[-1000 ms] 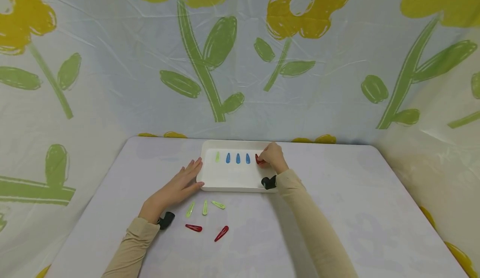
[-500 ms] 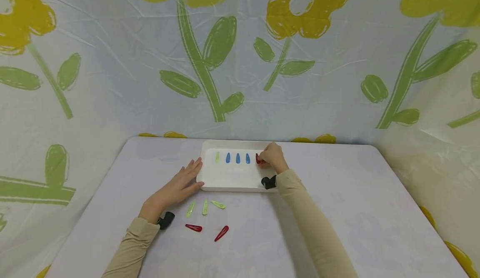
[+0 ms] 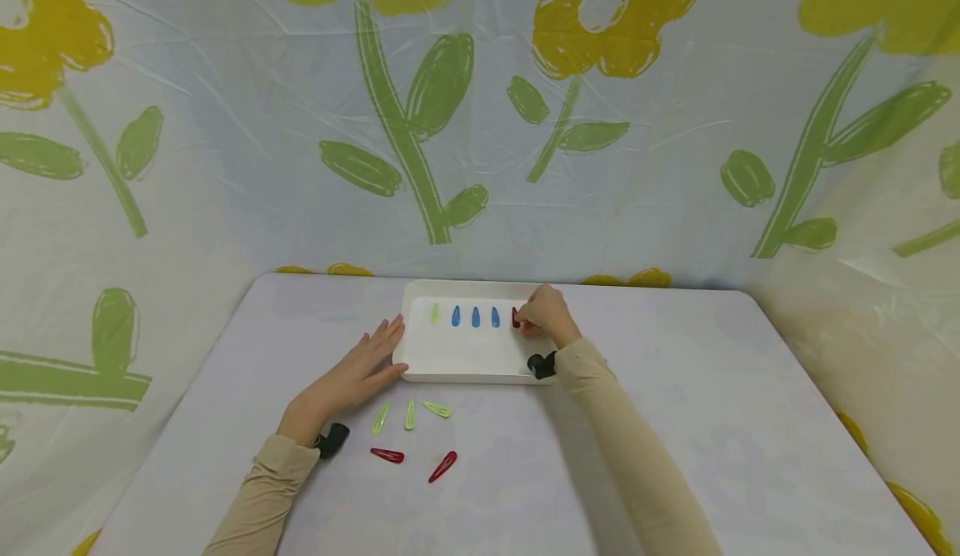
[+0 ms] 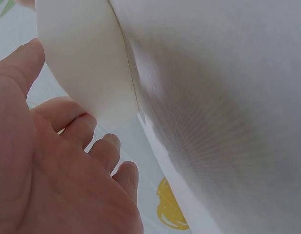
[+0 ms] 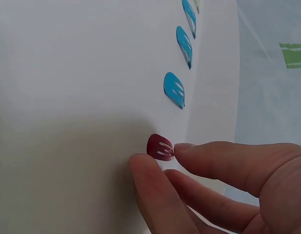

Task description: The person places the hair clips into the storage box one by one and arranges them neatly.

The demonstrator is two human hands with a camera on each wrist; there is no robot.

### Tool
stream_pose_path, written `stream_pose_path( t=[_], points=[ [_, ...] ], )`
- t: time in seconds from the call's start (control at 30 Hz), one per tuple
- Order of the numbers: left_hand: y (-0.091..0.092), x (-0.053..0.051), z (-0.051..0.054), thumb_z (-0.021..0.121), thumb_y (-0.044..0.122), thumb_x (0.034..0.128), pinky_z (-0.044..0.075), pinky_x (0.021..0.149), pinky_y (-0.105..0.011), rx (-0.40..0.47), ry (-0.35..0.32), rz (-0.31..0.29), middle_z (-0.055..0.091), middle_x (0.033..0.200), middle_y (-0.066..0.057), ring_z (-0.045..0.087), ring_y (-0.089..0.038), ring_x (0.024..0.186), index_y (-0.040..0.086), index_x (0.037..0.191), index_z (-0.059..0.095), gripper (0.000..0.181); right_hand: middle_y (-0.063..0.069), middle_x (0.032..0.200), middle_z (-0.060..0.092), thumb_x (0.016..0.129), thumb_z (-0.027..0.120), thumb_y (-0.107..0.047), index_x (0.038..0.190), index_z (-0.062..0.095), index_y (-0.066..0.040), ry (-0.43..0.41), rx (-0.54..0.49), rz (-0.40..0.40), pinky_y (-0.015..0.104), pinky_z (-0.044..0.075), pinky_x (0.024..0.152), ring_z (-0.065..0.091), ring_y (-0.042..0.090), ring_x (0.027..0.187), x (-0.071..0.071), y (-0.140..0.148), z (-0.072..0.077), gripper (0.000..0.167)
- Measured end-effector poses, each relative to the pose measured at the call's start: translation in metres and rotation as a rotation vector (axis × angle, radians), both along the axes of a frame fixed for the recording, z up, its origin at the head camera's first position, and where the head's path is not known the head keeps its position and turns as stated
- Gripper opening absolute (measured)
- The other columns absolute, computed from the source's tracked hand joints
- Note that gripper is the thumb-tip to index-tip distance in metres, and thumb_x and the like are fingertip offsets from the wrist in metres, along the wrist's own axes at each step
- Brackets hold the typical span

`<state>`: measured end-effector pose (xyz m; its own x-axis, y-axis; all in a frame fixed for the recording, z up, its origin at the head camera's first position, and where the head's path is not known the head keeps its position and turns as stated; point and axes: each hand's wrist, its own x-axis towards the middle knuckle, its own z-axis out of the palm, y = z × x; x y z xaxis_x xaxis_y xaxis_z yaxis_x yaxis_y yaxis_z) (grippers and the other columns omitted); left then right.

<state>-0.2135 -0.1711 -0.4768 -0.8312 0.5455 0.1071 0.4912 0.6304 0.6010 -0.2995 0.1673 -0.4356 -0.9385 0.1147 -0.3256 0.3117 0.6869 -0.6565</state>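
Red clip (image 5: 157, 146) — in tray (image 3: 465, 356), right of the head view's centre — pinched by my right hand (image 3: 547, 313); likely light, stiff, slick: best held by its edges. Left hand (image 3: 352, 377): uncurled, against tray.

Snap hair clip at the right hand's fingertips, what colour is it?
Dark red; the snap hair clip shows best in the right wrist view.

A glossy dark red hair clip (image 5: 157, 145), slitted and pinched by the right hand (image 3: 547, 310), sits just right of three blue clips (image 3: 476, 317), its narrow end toward the far rim, inside a shallow white rectangular tray (image 3: 465, 356) that lies flat on the counter (image 3: 675, 414)
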Motion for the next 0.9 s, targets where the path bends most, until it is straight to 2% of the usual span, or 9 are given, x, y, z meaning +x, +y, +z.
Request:
stream_pose_path(
  t=[0.17,0.37,0.57,0.67,0.8,0.9],
  points=[
    [0.001,0.0,-0.001,0.057,0.034,0.102,0.009,0.117,-0.061,-0.008,-0.001,0.004,0.015,0.164,-0.015,0.011,-0.038,0.15,-0.002,0.156,0.022,0.074,0.019,0.071,0.07,0.085,0.071,-0.002,0.085,0.072,0.008,0.036,-0.021,0.059,0.031,0.059,0.062,0.071,0.025,0.059,0.006,0.002,0.006,0.009],
    [0.0,-0.001,0.0,0.056,0.036,0.1022,0.008,0.118,-0.059,-0.023,-0.025,0.0,0.013,0.165,-0.013,0.009,-0.035,0.15,0.0,0.157,0.02,0.075,0.021,0.074,0.069,0.087,0.07,-0.001,0.085,0.07,0.006,0.093,-0.08,0.072,0.037,0.061,0.065,0.072,0.029,0.062,0.014,0.002,0.013,0.008],
    [-0.001,-0.001,-0.003,0.056,0.036,0.1022,0.009,0.118,-0.061,-0.015,-0.002,0.0,0.014,0.164,-0.015,0.011,-0.037,0.15,-0.001,0.156,0.02,0.074,0.021,0.081,0.07,0.089,0.07,-0.005,0.092,0.068,0.005,0.142,-0.116,0.082,0.041,0.061,0.071,0.069,0.021,0.058,0.03,-0.002,0.03,0.01],
    [-0.001,-0.001,-0.003,0.056,0.035,0.1022,0.009,0.117,-0.061,-0.013,0.001,0.001,0.014,0.164,-0.015,0.011,-0.037,0.15,-0.001,0.156,0.021,0.074,0.023,0.088,0.071,0.09,0.07,-0.006,0.093,0.069,0.004,0.19,-0.14,0.107,0.04,0.061,0.069,0.071,0.026,0.062,0.038,-0.004,0.038,0.01],
    [-0.001,-0.002,-0.004,0.056,0.036,0.1024,0.008,0.117,-0.061,-0.008,0.003,-0.001,0.014,0.164,-0.015,0.011,-0.038,0.15,-0.001,0.156,0.02,0.074,0.018,0.082,0.071,0.09,0.07,-0.007,0.094,0.07,0.003,0.281,-0.153,0.152,0.037,0.061,0.065,0.071,0.031,0.066,0.048,-0.005,0.048,0.01],
    [0.0,-0.002,-0.004,0.055,0.036,0.1024,0.009,0.117,-0.061,-0.009,0.005,0.0,0.014,0.164,-0.015,0.011,-0.037,0.15,-0.001,0.156,0.02,0.074,0.011,0.075,0.07,0.09,0.069,-0.007,0.094,0.071,0.001,0.336,-0.147,0.169,0.037,0.06,0.063,0.069,0.027,0.062,0.055,-0.007,0.055,0.01]
  ],
)
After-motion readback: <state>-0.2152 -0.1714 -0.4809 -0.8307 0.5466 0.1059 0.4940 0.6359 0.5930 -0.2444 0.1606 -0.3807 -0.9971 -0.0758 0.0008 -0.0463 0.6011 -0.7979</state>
